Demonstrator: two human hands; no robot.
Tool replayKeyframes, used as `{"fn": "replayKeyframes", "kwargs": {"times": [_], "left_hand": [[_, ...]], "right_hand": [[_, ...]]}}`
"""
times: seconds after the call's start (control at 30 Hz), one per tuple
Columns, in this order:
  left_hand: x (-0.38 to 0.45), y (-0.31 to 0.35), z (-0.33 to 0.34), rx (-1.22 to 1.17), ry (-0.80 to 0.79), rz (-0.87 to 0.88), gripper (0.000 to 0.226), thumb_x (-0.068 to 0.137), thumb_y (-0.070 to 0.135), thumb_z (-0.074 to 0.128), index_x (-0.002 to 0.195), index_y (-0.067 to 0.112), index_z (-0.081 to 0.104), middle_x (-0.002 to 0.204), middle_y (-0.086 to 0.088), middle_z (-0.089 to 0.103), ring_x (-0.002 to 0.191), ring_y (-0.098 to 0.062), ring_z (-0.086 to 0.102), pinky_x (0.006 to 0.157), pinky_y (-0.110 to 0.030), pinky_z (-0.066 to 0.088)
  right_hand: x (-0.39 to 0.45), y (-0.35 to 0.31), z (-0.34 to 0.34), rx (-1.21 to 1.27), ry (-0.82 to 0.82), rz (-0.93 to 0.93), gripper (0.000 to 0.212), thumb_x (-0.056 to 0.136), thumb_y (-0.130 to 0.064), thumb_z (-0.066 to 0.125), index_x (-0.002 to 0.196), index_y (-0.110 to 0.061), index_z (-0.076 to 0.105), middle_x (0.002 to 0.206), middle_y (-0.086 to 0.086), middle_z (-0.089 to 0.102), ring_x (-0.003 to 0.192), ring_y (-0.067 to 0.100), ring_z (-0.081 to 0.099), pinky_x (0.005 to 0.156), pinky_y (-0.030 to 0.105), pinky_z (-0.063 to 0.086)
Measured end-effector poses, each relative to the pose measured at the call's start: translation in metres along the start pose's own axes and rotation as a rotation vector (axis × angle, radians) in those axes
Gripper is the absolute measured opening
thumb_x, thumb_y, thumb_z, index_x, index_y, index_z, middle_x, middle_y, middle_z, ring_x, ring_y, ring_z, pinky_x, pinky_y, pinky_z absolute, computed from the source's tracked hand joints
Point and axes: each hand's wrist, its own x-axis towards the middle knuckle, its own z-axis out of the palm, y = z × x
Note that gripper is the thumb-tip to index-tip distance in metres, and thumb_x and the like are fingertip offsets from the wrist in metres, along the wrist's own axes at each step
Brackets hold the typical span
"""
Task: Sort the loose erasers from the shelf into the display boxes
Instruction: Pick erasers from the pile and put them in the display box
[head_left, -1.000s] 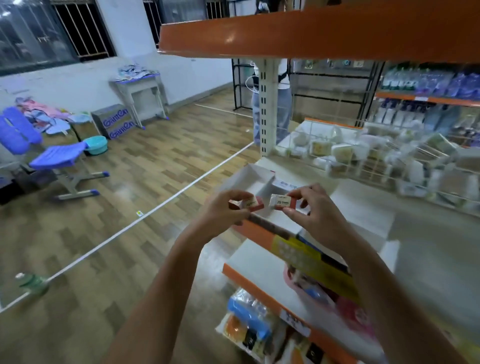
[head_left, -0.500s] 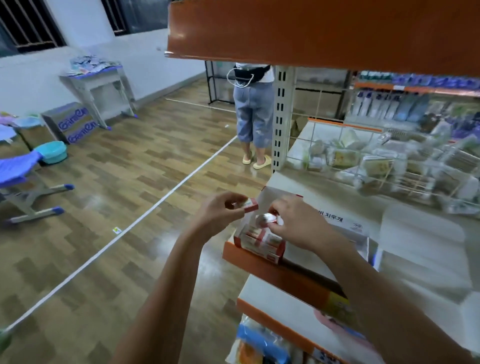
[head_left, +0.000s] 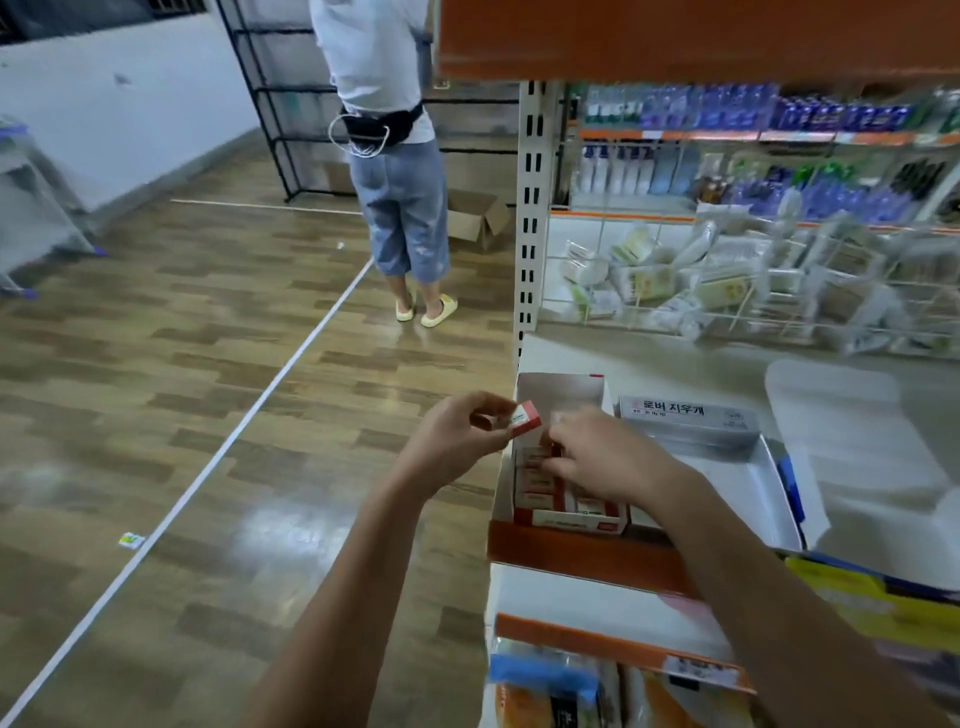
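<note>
My left hand (head_left: 457, 441) pinches a small red-and-white eraser (head_left: 523, 418) just left of the shelf's end. A red-and-white display box (head_left: 569, 514) sits at the shelf's front left corner with several erasers packed in rows. My right hand (head_left: 597, 457) reaches down into that box with curled fingers pressing among the erasers; what it grips is hidden. A second, grey-and-white display box (head_left: 748, 467) with Korean lettering on its raised lid stands right beside the first one.
The orange-edged shelf (head_left: 582, 558) has another orange shelf overhead and stocked shelves below. A wire basket (head_left: 727, 312) of packets stands behind. A person in jeans and slippers (head_left: 400, 208) stands in the aisle beside an open cardboard box (head_left: 480, 218).
My view has dropped and shifted right. My right hand carried its eraser down into the red-and-white box. My left hand keeps its eraser raised beside the box.
</note>
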Motion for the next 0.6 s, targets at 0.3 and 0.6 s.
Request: {"fn": "replayKeyframes", "kwargs": {"times": [0.3, 0.6], "left_hand": [[0.012, 0.013, -0.004, 0.127, -0.097, 0.173, 0.028, 0.082, 0.018, 0.069, 0.106, 0.03, 0.061, 0.098, 0.015, 0.064, 0.089, -0.002, 0.06, 0.078, -0.023, 0.052], [0.032, 0.052, 0.024, 0.724, -0.3, 0.37, 0.028, 0.086, 0.035, 0.064, 0.105, 0.015, 0.066, 0.098, 0.003, 0.065, 0.083, -0.01, 0.058, 0.064, -0.014, 0.044]], "right_hand": [[-0.017, 0.002, -0.005, -0.005, 0.198, 0.095, 0.029, 0.094, -0.033, 0.046, 0.116, -0.02, 0.059, 0.115, -0.004, 0.057, 0.11, 0.015, 0.044, 0.095, 0.032, 0.038], [-0.056, 0.013, -0.002, 0.214, 0.145, 0.525, 0.022, 0.091, -0.039, 0.054, 0.102, -0.022, 0.063, 0.098, -0.005, 0.066, 0.083, 0.01, 0.059, 0.068, 0.025, 0.046]]}}
